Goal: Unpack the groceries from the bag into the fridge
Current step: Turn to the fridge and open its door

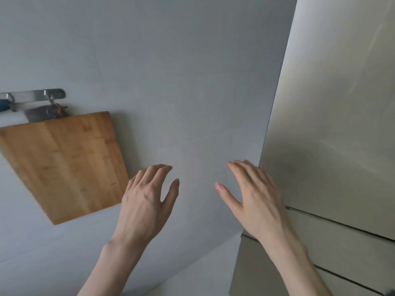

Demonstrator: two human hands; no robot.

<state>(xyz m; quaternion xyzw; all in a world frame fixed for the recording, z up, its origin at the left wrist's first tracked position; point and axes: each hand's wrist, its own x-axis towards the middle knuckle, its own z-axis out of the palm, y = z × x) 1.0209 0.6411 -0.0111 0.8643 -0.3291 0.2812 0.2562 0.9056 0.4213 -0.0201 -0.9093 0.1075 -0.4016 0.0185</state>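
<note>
The fridge (333,116) fills the right side, a tall pale metallic cabinet with its doors shut and dark seams between the lower drawers. My right hand (254,199) is raised with fingers spread, just left of the fridge's front corner, holding nothing. My left hand (147,199) is raised beside it, also spread and holding nothing, in front of the grey tiled wall. No bag and no groceries are in view.
A wooden cutting board (64,165) hangs on the grey tiled wall (171,82) at the left, under a metal hook rail (34,97) that also holds a dark cloth. A pale counter or floor strip shows at the bottom.
</note>
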